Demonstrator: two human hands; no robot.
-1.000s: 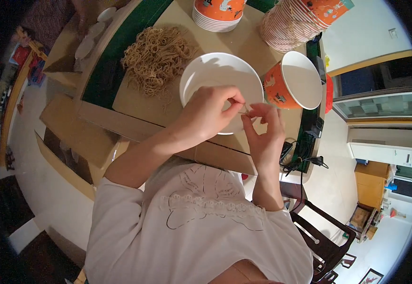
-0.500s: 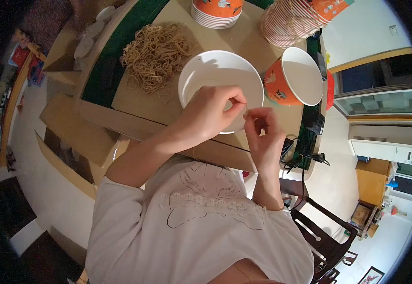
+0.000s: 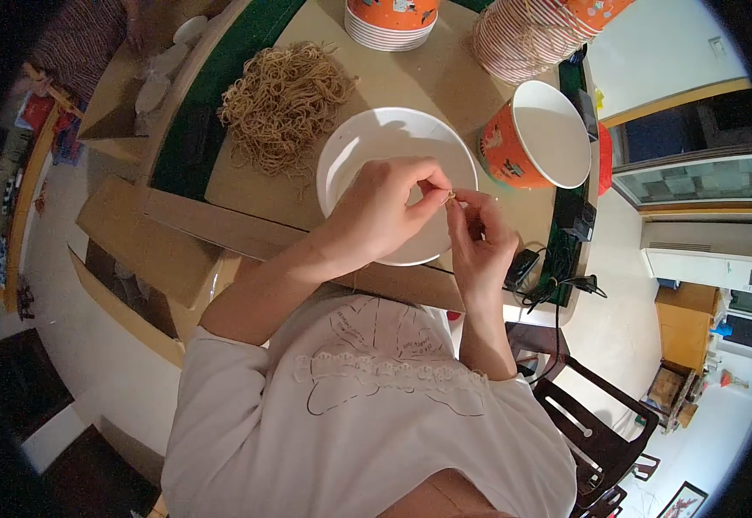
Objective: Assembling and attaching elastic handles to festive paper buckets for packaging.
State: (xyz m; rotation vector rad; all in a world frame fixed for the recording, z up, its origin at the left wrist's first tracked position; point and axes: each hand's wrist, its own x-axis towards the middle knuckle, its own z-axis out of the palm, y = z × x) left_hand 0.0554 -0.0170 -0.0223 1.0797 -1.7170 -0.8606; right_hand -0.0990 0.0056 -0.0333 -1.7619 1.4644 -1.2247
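My left hand [image 3: 391,197] and my right hand [image 3: 485,233] meet over the near right side of a white-lined paper bucket [image 3: 350,138]. Thumb and forefinger of each hand are pinched on a tiny tan piece of twine [image 3: 451,196], most of it hidden by the fingertips. The bucket's wide mouth faces up, and my left hand and wrist cover part of it. Beyond it to the left lies a tangled heap of tan twine [image 3: 285,108].
An orange printed paper bucket [image 3: 514,155] leans at the right, its white inside showing. Farther back are a stack of orange buckets [image 3: 391,30] and a tilted stack wrapped with twine [image 3: 527,43]. Black cables [image 3: 557,281] lie by the table's right edge; an open cardboard box [image 3: 147,250] sits left.
The fingertips have come closer together around the twine. The bucket below my hands appears slightly nearer to me, with more of its far rim showing beyond my left hand.
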